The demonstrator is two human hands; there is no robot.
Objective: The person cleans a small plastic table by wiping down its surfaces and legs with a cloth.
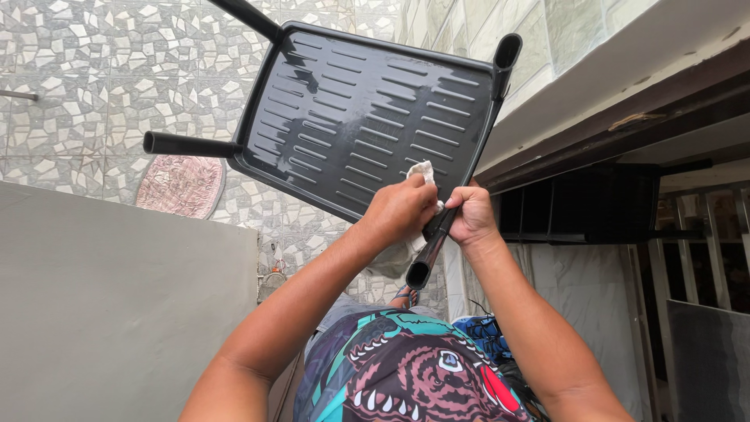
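shelf: black slatted plastic shelf point(367, 117) was held tilted above the tiled floor point(94, 86).
left hand: left hand point(400, 209) pressed a white cloth point(423, 173) against the shelf's near edge.
right hand: right hand point(472, 216) was closed around the shelf's near corner leg point(428, 254).

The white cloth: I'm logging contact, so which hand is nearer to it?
Left. The left hand presses the white cloth against the black slatted shelf; the right hand grips the shelf's tube leg just beside it.

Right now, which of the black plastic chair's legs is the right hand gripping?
The right hand grips the leg nearest the person, its open end pointing down. The left hand presses a white cloth beside it; the other legs stand untouched.
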